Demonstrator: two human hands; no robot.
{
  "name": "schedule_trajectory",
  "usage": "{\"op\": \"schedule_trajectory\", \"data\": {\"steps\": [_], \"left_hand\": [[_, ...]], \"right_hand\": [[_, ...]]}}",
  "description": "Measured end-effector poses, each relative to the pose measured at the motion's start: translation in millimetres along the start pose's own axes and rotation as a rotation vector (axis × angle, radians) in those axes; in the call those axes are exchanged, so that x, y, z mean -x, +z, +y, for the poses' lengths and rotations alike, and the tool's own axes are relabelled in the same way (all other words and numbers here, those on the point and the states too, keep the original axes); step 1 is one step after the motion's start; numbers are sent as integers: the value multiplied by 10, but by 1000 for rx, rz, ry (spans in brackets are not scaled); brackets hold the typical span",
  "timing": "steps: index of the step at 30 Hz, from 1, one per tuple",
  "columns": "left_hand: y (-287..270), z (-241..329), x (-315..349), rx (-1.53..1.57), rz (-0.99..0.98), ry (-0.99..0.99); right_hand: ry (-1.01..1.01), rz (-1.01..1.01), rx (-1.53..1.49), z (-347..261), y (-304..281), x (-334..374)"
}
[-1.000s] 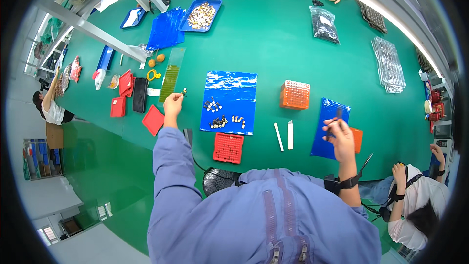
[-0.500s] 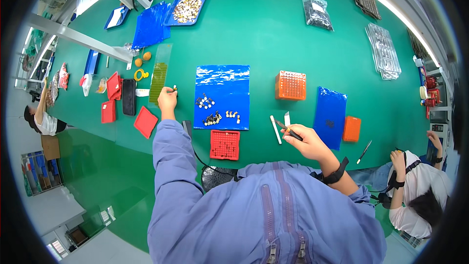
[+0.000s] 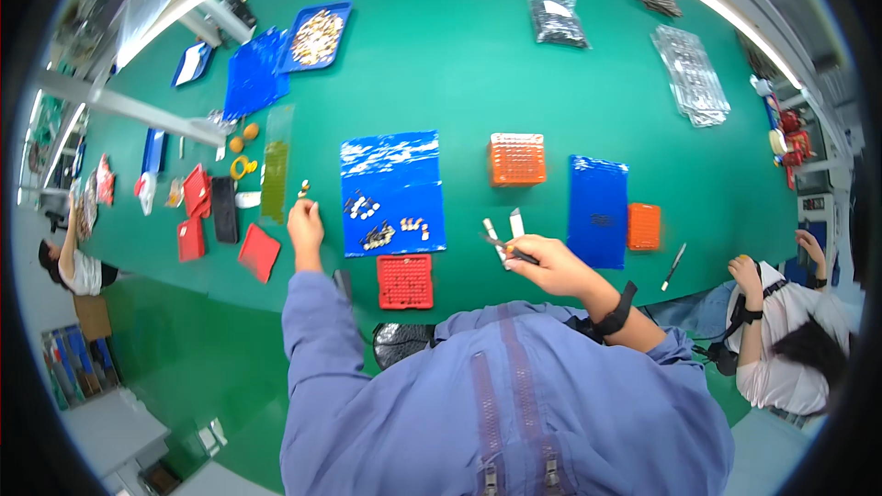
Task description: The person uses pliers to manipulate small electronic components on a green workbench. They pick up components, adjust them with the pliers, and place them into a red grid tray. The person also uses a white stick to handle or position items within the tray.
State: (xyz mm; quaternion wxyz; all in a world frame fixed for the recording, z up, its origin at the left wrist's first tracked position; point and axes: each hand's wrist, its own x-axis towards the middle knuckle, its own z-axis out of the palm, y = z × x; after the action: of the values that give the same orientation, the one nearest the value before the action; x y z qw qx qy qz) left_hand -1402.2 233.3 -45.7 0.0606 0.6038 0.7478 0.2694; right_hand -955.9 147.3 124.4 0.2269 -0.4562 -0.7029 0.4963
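My left hand (image 3: 306,228) is over the green table, left of a blue sheet (image 3: 395,161), its thumb and forefinger slightly apart. Just beyond those fingertips lies a tiny white and dark part (image 3: 304,188); no grip on it shows. Dark and white pieces (image 3: 378,237) lie in small groups on the blue sheet. My right hand (image 3: 549,264) grips a slim pointed tool (image 3: 522,254) with a dark handle and metal tip, aimed left. Its exact kind is unclear. Beside that tip are a white stick (image 3: 490,228) and another pale strip (image 3: 516,222).
A red perforated tray (image 3: 404,282) sits at the near edge, an orange block (image 3: 516,160) farther off. Left are a black case (image 3: 223,209) and red trays (image 3: 260,253). A blue tray (image 3: 292,64) of small parts stands far left. A co-worker (image 3: 790,340) sits at right.
The whole view has shifted, moving the table's things leftward. My left hand has drawn back toward me from the small part. My right hand still holds the tool, whose tip has swung toward the white stick.
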Motion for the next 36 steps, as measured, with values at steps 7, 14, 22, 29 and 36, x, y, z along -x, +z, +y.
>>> {"op": "schedule_trajectory", "data": {"steps": [7, 14, 22, 29, 36], "left_hand": [[-499, 1020, 988, 504, -439, -168], [-557, 967, 910, 314, -252, 24], [-268, -20, -176, 95, 4, -271], [156, -69, -456, 34, -6, -190], [134, -331, -328, 133, 47, -29]], "right_hand": [[37, -48, -49, 58, 1, -55], [-8, -55, -8, -29, 76, -73], [50, -80, 9, -111, 66, -40], [27, -26, 60, -13, 62, 35], [-31, -38, 49, 144, 88, 15]]}}
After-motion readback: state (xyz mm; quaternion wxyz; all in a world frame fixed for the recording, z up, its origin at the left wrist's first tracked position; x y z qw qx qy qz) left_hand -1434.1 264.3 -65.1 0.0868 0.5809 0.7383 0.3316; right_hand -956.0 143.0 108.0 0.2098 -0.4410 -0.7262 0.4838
